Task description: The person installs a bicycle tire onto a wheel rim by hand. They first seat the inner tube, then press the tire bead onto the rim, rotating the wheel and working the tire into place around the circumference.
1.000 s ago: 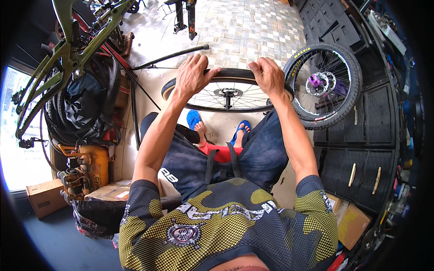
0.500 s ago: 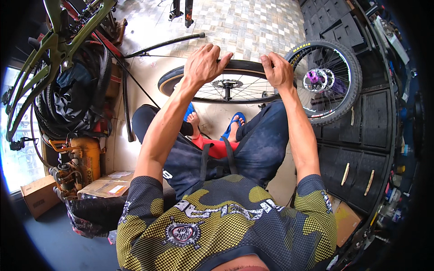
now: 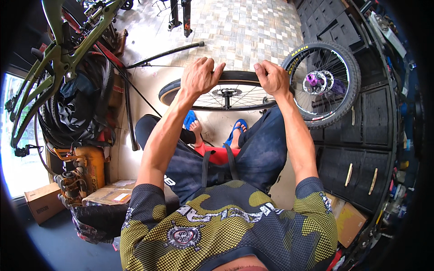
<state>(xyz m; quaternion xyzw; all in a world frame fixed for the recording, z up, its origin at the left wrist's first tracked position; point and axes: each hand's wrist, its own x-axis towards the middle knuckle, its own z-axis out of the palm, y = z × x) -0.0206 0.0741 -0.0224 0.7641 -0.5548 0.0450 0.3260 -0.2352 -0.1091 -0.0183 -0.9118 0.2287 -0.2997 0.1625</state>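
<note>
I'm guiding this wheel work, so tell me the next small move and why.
Perhaps work the left hand and right hand slightly outward along the bicycle tire: both lie over its far side, with one stretch uncovered between them and more curving away beyond the left.

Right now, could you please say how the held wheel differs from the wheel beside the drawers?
The held wheel has a slimmer, smoother tyre with a tan edge; the wheel beside the drawers has a thick, knobby tyre. The held wheel's hub looks dark, the other wheel's purple. The left hand and right hand grip the held wheel; neither touches the other wheel. Both have spokes and black tyres.
</note>
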